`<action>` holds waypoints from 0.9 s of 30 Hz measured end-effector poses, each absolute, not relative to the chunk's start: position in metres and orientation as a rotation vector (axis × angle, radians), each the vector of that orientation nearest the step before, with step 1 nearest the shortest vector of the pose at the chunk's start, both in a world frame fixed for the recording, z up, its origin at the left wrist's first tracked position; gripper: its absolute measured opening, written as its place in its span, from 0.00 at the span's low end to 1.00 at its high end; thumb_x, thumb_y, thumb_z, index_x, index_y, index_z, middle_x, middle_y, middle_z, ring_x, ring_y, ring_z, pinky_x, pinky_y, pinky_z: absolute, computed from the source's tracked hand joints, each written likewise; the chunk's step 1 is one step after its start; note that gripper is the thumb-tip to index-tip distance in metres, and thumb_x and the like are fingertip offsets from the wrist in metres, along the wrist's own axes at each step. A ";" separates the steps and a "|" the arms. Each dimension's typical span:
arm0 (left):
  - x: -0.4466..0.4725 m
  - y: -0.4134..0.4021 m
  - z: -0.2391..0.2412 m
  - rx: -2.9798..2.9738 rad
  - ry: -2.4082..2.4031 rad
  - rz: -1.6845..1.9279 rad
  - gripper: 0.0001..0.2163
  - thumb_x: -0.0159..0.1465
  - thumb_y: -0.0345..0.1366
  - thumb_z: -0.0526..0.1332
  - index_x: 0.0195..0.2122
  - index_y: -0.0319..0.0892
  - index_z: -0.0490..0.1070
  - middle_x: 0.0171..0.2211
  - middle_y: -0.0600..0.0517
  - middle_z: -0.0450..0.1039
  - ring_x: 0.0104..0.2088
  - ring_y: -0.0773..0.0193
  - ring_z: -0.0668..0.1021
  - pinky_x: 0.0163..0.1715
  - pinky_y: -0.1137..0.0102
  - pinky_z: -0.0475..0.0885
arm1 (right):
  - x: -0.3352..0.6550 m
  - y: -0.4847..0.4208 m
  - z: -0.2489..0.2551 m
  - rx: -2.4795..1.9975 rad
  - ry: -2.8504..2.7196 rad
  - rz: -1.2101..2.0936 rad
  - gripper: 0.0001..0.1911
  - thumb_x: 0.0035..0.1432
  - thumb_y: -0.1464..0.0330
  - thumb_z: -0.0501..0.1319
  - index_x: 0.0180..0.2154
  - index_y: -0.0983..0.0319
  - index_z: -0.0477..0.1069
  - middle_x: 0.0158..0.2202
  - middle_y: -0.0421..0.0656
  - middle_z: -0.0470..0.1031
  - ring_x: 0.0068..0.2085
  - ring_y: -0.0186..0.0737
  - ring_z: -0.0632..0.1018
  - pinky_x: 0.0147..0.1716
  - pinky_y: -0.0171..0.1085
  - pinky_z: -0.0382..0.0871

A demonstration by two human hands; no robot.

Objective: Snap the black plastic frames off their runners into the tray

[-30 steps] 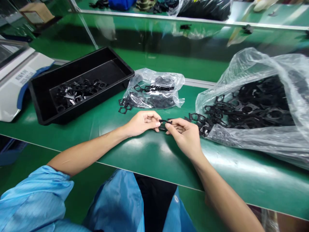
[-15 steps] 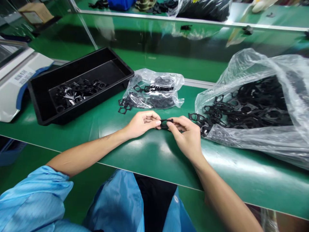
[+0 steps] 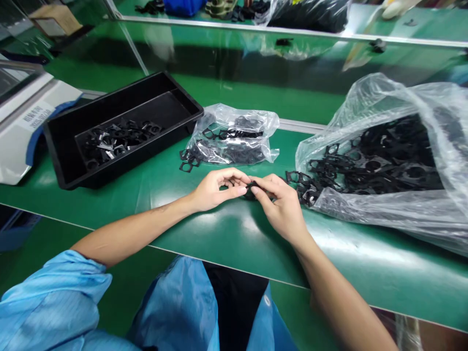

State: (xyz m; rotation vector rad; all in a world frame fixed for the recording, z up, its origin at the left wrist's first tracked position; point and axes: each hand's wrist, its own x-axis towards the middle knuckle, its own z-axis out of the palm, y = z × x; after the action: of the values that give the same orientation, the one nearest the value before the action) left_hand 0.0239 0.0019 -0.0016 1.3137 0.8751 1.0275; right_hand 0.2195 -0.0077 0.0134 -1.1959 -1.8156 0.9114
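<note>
Between my two hands, over the green table, is a small black plastic ring part (image 3: 251, 185), mostly covered by fingers. My left hand (image 3: 218, 189) pinches its left end between thumb and fingers. On the other end, my right hand (image 3: 280, 202) is closed with thumb and forefinger pressed on the part. To the right, similar black ring parts (image 3: 369, 165) spill from a large clear plastic bag (image 3: 387, 92). Behind my hands a smaller clear bag (image 3: 252, 119) holds more of them, with a few loose ring parts (image 3: 186, 166) at its left.
A black tray (image 3: 124, 168) at the left holds several black parts, some with shiny pieces. Beside it stands a white and blue machine (image 3: 32, 122). A shelf with a metal edge (image 3: 234, 25) runs across the back. The green table's front edge (image 3: 204, 258) lies before my body.
My hands have come closer together around the ring part, the right shifting slightly left. Its opening showed between the fingers before; now fingers cover most of it.
</note>
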 end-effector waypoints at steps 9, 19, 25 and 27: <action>0.025 0.004 -0.001 1.084 0.939 1.007 0.16 0.56 0.40 0.72 0.39 0.40 0.70 0.29 0.55 0.75 0.27 0.69 0.80 0.32 0.72 0.78 | 0.212 -0.009 0.015 -1.177 -1.466 1.266 0.23 0.53 0.50 0.70 0.41 0.61 0.79 0.32 0.42 0.79 0.30 0.37 0.79 0.33 0.37 0.78; 0.025 0.004 -0.003 1.069 0.900 0.979 0.19 0.53 0.46 0.75 0.33 0.38 0.71 0.29 0.52 0.78 0.30 0.66 0.82 0.35 0.70 0.78 | 0.212 -0.006 0.013 -1.173 -1.301 1.406 0.20 0.49 0.51 0.72 0.31 0.62 0.78 0.25 0.40 0.77 0.26 0.35 0.77 0.29 0.36 0.76; 0.025 0.006 -0.005 1.044 0.906 1.049 0.18 0.50 0.42 0.77 0.34 0.37 0.75 0.30 0.52 0.79 0.30 0.67 0.81 0.37 0.70 0.79 | 0.211 -0.007 0.016 -1.156 -1.272 1.473 0.21 0.47 0.51 0.74 0.30 0.62 0.76 0.24 0.39 0.75 0.25 0.33 0.76 0.28 0.34 0.74; 0.025 0.006 -0.006 1.043 0.905 1.058 0.17 0.50 0.41 0.77 0.32 0.36 0.76 0.29 0.52 0.79 0.29 0.67 0.81 0.37 0.70 0.78 | 0.210 -0.008 0.016 -1.153 -1.298 1.451 0.22 0.45 0.51 0.75 0.29 0.62 0.75 0.25 0.39 0.75 0.25 0.33 0.76 0.29 0.35 0.74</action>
State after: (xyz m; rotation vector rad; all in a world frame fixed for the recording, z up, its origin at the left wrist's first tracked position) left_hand 0.0246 0.0060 -0.0056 1.0427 0.9054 1.0578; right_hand 0.2098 -0.0076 0.0161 -1.1527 -1.2979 1.4506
